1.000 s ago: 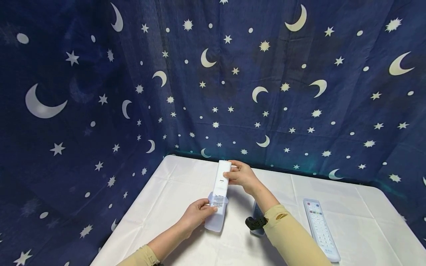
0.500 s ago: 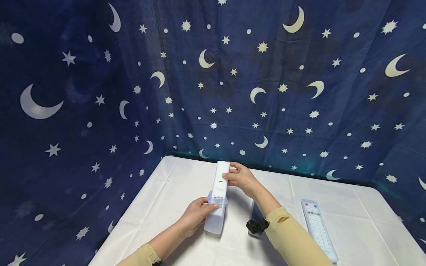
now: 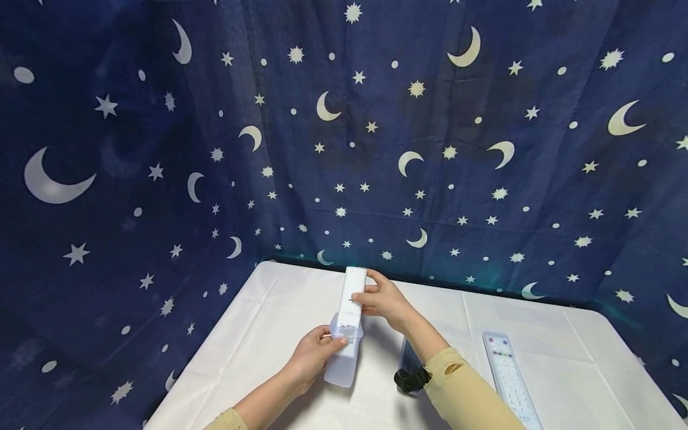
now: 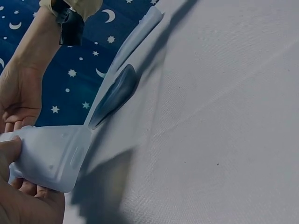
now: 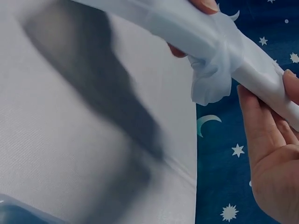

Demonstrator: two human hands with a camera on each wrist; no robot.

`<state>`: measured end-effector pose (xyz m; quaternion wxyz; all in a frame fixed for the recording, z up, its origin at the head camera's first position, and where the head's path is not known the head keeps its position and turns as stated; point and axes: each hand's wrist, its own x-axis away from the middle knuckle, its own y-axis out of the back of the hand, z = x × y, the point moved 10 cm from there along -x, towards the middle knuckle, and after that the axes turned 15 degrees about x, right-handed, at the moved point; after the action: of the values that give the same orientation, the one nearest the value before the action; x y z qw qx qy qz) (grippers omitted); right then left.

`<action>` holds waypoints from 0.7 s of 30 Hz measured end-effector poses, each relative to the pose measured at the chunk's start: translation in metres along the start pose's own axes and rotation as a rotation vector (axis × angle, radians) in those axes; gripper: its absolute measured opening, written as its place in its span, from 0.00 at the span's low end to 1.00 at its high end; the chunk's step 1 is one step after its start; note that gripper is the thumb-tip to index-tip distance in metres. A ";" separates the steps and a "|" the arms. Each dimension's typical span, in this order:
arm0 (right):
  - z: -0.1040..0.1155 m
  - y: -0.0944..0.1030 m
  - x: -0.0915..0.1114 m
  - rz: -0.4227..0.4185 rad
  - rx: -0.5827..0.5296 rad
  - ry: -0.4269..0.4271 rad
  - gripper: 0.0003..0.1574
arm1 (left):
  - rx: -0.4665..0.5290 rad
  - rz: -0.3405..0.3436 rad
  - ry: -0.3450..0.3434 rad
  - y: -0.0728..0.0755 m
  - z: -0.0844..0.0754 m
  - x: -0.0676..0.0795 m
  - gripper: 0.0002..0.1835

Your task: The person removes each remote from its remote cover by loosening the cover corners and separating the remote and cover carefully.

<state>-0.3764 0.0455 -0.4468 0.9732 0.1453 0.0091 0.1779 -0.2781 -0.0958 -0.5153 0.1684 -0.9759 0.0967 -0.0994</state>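
Note:
A white remote control stands partly inside a translucent silicone sleeve, held above the table with its back side showing. My left hand pinches the sleeve just below its flared rim, thumb in front. The right hand grips the bare upper end of the remote between thumb and fingers. In the left wrist view, the lower part of the sleeve extends past the left thumb. The right wrist view shows the sleeve's rim folded outward around the remote.
A white remote in a clear cover lies on the right of the white-clothed table. A dark remote lies beneath my right wrist, partly hidden. A blue curtain with moons and stars hangs behind and at left.
The remote appears slightly deeper in the sleeve, and the right thumb is closer to the rim. The head view has shifted a little, so the whole scene sits lower.

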 end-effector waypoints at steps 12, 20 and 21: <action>0.002 0.007 -0.007 -0.052 0.017 -0.025 0.52 | 0.000 -0.026 0.006 -0.003 -0.004 0.003 0.36; 0.000 0.006 -0.007 -0.051 0.005 -0.050 0.52 | -0.009 -0.004 0.008 -0.003 -0.002 0.006 0.36; -0.001 0.006 -0.007 -0.051 0.005 -0.050 0.52 | -0.008 -0.001 0.009 -0.003 -0.002 0.006 0.36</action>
<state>-0.3849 0.0486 -0.4461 0.9770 0.1519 -0.0111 0.1494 -0.2721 -0.0950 -0.5115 0.1641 -0.9761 0.0975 -0.1037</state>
